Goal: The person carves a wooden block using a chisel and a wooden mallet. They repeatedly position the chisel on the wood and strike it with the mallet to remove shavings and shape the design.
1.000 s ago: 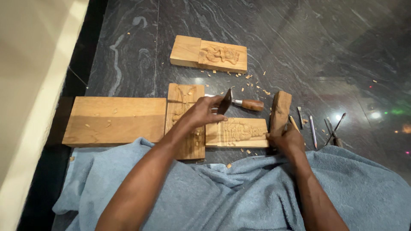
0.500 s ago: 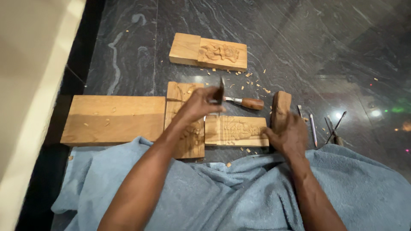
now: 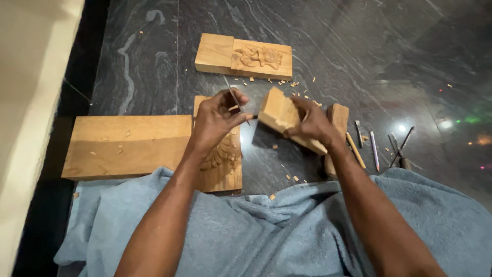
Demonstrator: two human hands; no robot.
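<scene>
On a dark grey marble floor, a person sits with a blue cloth across the lap, both forearms reaching out over it. Just beyond the cloth's edge lies a carved tan wooden panel, partly under the left wrist, with a long plain plank touching it on the left. Above that panel, the left hand pinches a thin metal carving chisel, fingers closed narrowly round the blade, tip pointing away. To the panel's right, the right hand lifts a pale wooden block clear of the floor, tilted, fingers wrapped over its far edge. The block looks stiff, solid and fairly light, best gripped across its flat faces; its carved relief could chip if knocked. Further right of the panel lie a wooden mallet and several slim tools. Beyond the panel, farthest off, rests another carved slab amid wood chips.
</scene>
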